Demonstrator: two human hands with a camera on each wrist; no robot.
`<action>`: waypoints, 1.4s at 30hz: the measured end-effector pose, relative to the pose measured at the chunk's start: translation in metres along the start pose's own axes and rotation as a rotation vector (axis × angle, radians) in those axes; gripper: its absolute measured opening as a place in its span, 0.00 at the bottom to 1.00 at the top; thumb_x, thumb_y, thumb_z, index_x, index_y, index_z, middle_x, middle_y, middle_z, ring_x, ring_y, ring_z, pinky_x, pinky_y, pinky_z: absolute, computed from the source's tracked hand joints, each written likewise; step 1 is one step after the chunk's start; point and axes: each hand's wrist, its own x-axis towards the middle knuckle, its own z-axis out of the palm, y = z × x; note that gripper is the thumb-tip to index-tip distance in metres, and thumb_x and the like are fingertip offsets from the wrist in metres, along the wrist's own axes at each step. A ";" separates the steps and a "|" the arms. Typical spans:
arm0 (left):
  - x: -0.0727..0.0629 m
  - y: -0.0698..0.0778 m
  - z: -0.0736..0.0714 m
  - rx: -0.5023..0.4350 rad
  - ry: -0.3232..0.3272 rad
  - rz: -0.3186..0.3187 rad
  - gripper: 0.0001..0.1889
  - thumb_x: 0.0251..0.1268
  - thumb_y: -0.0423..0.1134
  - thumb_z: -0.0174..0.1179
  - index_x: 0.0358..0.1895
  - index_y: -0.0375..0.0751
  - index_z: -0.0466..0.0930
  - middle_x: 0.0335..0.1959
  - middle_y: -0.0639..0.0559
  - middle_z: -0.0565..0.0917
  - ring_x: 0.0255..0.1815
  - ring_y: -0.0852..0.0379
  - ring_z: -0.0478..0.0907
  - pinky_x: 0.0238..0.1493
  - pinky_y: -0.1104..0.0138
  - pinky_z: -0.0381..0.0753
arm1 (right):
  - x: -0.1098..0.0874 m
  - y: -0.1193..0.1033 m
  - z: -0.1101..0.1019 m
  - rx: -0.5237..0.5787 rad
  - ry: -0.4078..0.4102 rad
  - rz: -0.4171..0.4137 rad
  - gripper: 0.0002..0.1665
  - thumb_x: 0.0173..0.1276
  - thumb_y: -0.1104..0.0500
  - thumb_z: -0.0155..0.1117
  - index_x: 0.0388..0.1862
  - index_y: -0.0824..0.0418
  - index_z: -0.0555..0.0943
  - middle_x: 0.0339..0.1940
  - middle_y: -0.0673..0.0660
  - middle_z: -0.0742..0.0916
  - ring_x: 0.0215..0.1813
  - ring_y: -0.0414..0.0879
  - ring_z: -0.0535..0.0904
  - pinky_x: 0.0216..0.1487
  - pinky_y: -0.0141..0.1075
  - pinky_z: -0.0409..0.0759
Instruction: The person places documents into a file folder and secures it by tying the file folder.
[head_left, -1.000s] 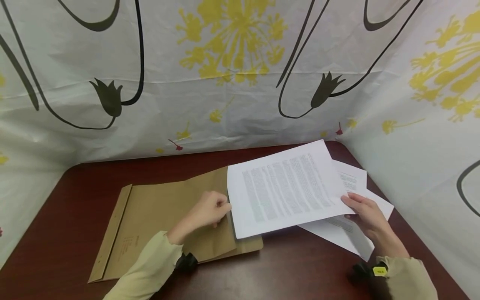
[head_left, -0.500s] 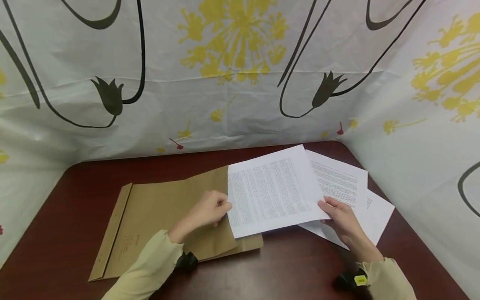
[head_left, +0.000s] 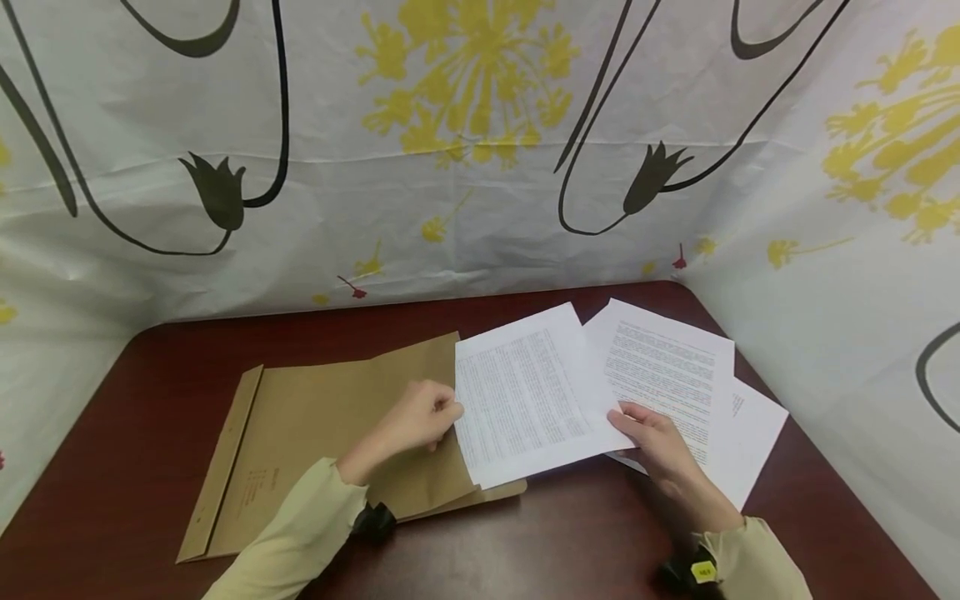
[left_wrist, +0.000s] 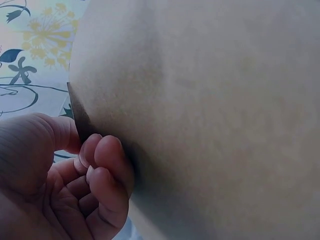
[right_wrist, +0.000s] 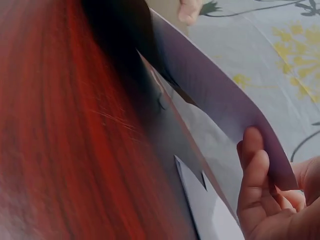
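Observation:
In the head view a brown paper document envelope (head_left: 315, 450) lies on the table, its mouth facing right. My left hand (head_left: 412, 421) pinches the upper layer at that mouth and lifts it; in the left wrist view the thumb and curled fingers grip the edge of the brown paper (left_wrist: 210, 100). My right hand (head_left: 663, 454) pinches the right edge of a white printed sheet (head_left: 517, 400), whose left part is hidden inside the envelope. The right wrist view shows this sheet (right_wrist: 220, 97) bowed between fingers and thumb, sloping down to the envelope's mouth.
To the right, two or more printed sheets (head_left: 667, 358) lie overlapping on the dark red table (head_left: 585, 533), partly beneath my right hand. A floral curtain (head_left: 480, 225) hangs behind and along the sides of the table.
My right hand has moved left with the printed sheet, so less of it shows outside the envelope. More of the loose sheets underneath is uncovered. My left hand stays in place.

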 end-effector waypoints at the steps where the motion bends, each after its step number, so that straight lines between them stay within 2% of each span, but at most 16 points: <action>1: 0.000 0.000 0.000 0.000 -0.001 -0.003 0.16 0.55 0.29 0.47 0.11 0.43 0.64 0.05 0.58 0.69 0.05 0.62 0.69 0.14 0.74 0.57 | 0.000 0.000 0.002 -0.008 -0.003 0.005 0.23 0.71 0.57 0.54 0.56 0.74 0.71 0.30 0.47 0.86 0.32 0.38 0.81 0.32 0.30 0.78; 6: 0.000 0.000 0.000 0.001 0.000 -0.008 0.16 0.56 0.29 0.47 0.11 0.43 0.65 0.06 0.58 0.69 0.05 0.62 0.69 0.13 0.74 0.57 | 0.000 0.001 0.006 -0.033 -0.039 0.025 0.25 0.74 0.59 0.48 0.60 0.79 0.66 0.31 0.48 0.85 0.31 0.37 0.80 0.30 0.30 0.78; 9: 0.000 -0.001 0.000 -0.006 0.001 -0.004 0.16 0.55 0.29 0.47 0.11 0.43 0.64 0.06 0.58 0.69 0.05 0.60 0.69 0.13 0.74 0.58 | -0.001 0.000 0.008 -0.054 -0.080 0.018 0.26 0.74 0.60 0.47 0.61 0.79 0.64 0.34 0.50 0.85 0.33 0.38 0.81 0.32 0.31 0.78; 14: -0.001 -0.002 0.000 -0.010 0.003 0.013 0.16 0.55 0.28 0.46 0.11 0.43 0.63 0.05 0.58 0.69 0.05 0.59 0.70 0.14 0.74 0.59 | -0.004 -0.002 0.018 -0.051 -0.214 -0.014 0.28 0.72 0.61 0.49 0.62 0.81 0.63 0.40 0.54 0.85 0.37 0.40 0.81 0.35 0.33 0.79; 17: 0.000 -0.003 0.001 -0.008 0.003 0.015 0.16 0.56 0.28 0.46 0.11 0.43 0.63 0.06 0.57 0.69 0.06 0.59 0.71 0.14 0.74 0.59 | -0.004 -0.002 0.027 -0.027 -0.303 -0.030 0.27 0.71 0.62 0.50 0.60 0.83 0.64 0.39 0.53 0.86 0.37 0.40 0.82 0.36 0.33 0.79; 20: 0.000 -0.003 0.001 -0.008 0.002 0.008 0.16 0.56 0.28 0.46 0.11 0.43 0.64 0.06 0.57 0.69 0.06 0.59 0.71 0.13 0.74 0.60 | -0.004 -0.002 0.034 -0.006 -0.351 -0.032 0.25 0.70 0.63 0.51 0.58 0.83 0.66 0.37 0.52 0.86 0.36 0.40 0.82 0.36 0.33 0.79; 24: 0.000 -0.001 0.001 -0.006 0.002 0.001 0.16 0.56 0.28 0.47 0.12 0.42 0.64 0.06 0.57 0.69 0.06 0.59 0.70 0.13 0.74 0.59 | -0.003 -0.001 0.037 -0.002 -0.360 -0.023 0.24 0.69 0.64 0.52 0.56 0.84 0.68 0.37 0.52 0.86 0.36 0.40 0.82 0.38 0.33 0.79; 30: 0.000 -0.002 0.000 -0.018 0.001 0.000 0.16 0.56 0.29 0.46 0.12 0.43 0.64 0.06 0.57 0.69 0.06 0.59 0.70 0.13 0.74 0.60 | -0.002 -0.001 0.040 -0.013 -0.366 -0.027 0.23 0.69 0.65 0.51 0.55 0.84 0.68 0.35 0.53 0.86 0.34 0.40 0.82 0.33 0.33 0.79; 37: -0.001 -0.002 0.000 -0.027 0.000 -0.001 0.15 0.56 0.29 0.46 0.12 0.43 0.64 0.06 0.57 0.70 0.06 0.60 0.70 0.13 0.74 0.61 | 0.001 -0.002 0.057 -0.005 -0.407 -0.046 0.23 0.70 0.65 0.51 0.56 0.84 0.68 0.37 0.56 0.86 0.34 0.41 0.83 0.32 0.32 0.79; 42: -0.001 -0.002 0.000 -0.016 0.001 -0.009 0.15 0.56 0.29 0.47 0.12 0.43 0.65 0.06 0.57 0.69 0.05 0.63 0.69 0.12 0.74 0.60 | 0.003 -0.001 0.064 0.003 -0.398 -0.031 0.23 0.69 0.65 0.51 0.56 0.84 0.68 0.37 0.57 0.86 0.33 0.41 0.83 0.32 0.32 0.80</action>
